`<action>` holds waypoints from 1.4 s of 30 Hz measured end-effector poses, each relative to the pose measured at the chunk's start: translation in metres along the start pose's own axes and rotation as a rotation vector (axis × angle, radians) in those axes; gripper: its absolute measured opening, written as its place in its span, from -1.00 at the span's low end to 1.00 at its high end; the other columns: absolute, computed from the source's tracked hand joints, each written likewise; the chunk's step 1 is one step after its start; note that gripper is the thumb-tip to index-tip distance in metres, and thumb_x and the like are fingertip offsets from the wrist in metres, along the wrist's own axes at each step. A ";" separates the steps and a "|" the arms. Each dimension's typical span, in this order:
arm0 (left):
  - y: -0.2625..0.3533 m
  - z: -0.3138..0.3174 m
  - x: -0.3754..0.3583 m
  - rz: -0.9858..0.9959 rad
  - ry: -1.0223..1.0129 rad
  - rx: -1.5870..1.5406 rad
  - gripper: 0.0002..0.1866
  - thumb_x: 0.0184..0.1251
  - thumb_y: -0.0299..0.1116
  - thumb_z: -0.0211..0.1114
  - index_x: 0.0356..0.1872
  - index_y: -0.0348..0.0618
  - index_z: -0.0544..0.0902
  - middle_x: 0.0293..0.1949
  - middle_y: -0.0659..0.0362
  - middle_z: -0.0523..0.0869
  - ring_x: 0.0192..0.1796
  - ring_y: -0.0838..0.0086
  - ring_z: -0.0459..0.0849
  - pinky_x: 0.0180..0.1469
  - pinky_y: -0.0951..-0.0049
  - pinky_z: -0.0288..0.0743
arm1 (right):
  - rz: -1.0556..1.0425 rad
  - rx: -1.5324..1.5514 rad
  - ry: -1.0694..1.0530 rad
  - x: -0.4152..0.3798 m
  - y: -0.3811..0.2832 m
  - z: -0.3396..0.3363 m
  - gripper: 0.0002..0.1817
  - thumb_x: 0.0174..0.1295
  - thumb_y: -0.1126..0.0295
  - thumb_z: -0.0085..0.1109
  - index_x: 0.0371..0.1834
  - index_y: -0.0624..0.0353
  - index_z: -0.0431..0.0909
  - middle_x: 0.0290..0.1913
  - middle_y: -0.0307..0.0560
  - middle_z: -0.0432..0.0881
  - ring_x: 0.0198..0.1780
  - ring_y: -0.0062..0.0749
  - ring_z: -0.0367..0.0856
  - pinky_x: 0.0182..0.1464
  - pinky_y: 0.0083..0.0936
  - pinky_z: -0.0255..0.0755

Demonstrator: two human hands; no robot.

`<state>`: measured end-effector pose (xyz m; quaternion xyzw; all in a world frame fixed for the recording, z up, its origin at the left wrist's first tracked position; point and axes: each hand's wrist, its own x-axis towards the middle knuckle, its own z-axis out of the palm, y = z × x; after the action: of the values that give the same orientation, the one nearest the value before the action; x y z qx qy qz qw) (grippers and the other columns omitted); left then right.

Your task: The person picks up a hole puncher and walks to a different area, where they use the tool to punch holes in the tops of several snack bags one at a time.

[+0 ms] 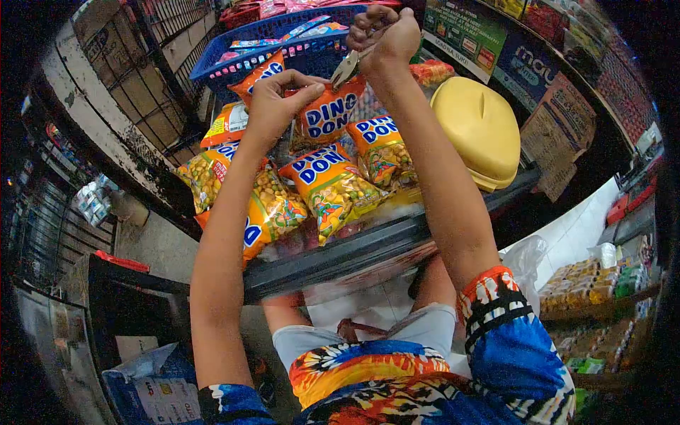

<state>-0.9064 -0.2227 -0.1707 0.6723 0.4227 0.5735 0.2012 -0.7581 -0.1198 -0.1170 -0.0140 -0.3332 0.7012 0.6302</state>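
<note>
My left hand [287,103] pinches the top edge of an orange DING DONG snack bag [327,117], which hangs upright above the other bags. My right hand [386,42] is closed around a small silver plier-like tool [345,69]. The tool's jaws are right at the bag's top edge, close to my left fingertips. Below, several more snack bags of mixed nuts [330,185] lie on the counter. Another such bag [382,150] rests to the right, partly beneath my right forearm.
A blue plastic basket [219,69] with packets stands at the back. To the right sits a yellow lidded container [476,127]. The counter's dark front edge [340,258] runs before my body. Packed goods fill a shelf [595,283] at the lower right.
</note>
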 end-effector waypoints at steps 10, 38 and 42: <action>-0.002 -0.003 0.000 -0.051 0.018 -0.096 -0.87 0.13 -0.45 0.32 -0.34 -0.31 0.66 -0.27 0.10 0.72 -0.25 0.61 0.62 -0.13 0.58 0.49 | 0.042 -0.061 -0.091 -0.010 -0.005 0.015 -0.27 0.30 -0.24 -0.48 -0.46 0.18 0.51 -0.59 -0.08 0.52 -0.59 -0.33 0.45 -0.54 -0.48 0.34; -0.003 -0.002 0.000 -0.009 0.077 -0.026 -0.86 0.12 -0.45 0.34 -0.33 -0.30 0.70 -0.34 0.15 0.73 -0.30 0.64 0.61 -0.19 0.62 0.49 | -0.010 0.039 0.132 -0.007 0.003 0.010 -0.37 0.37 -0.02 -0.56 -0.51 0.17 0.49 -0.62 -0.07 0.50 -0.66 -0.32 0.39 -0.61 -0.45 0.26; -0.002 -0.002 0.000 -0.009 0.071 -0.033 -0.87 0.12 -0.46 0.33 -0.34 -0.31 0.70 -0.32 0.14 0.73 -0.29 0.63 0.62 -0.17 0.61 0.49 | -0.014 0.027 0.071 -0.008 0.002 0.009 -0.39 0.37 0.00 -0.55 -0.49 0.17 0.48 -0.61 -0.08 0.50 -0.64 -0.34 0.39 -0.61 -0.45 0.25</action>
<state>-0.9088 -0.2221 -0.1716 0.6462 0.4232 0.6030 0.1994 -0.7617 -0.1305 -0.1142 -0.0280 -0.3010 0.7002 0.6468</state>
